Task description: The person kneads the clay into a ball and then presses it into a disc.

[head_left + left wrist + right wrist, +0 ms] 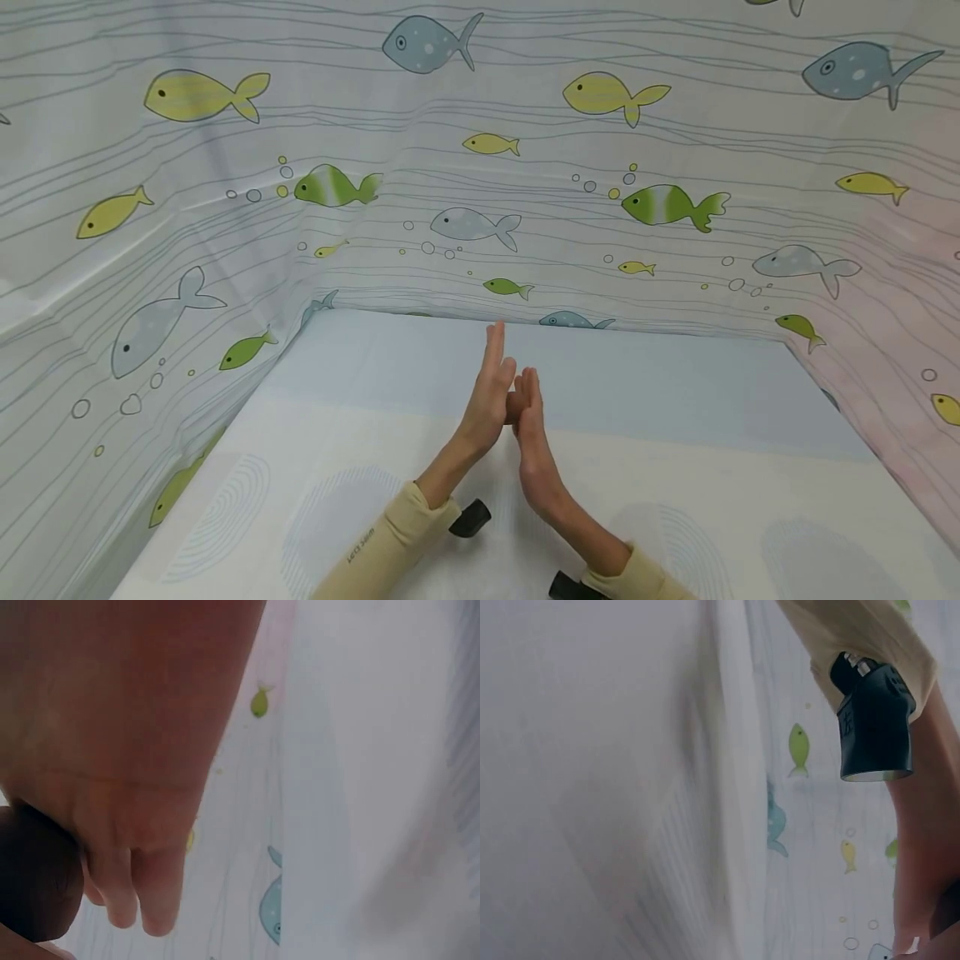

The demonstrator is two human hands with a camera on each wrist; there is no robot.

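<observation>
Between my two palms sits a small, brown, rounded lump (513, 407); its material I cannot tell. My left hand (487, 404) presses it from the left, fingers straight and pointing up and away. From the other side my right hand (534, 442) presses against it, its fingers also extended. Up close in the left wrist view, the lump (37, 877) looks dark, smooth and blunt-ended, partly covered by the left palm (120, 772). In the right wrist view only a dark sliver of the lump (949, 911) shows at the right edge, beside the left hand.
Under the hands lies a table with a white and pale blue cover (675, 400). A fish-printed curtain (555, 183) surrounds its back and sides. Black wrist cameras, such as the left one (470, 518), stick out from the cream sleeves (397, 542).
</observation>
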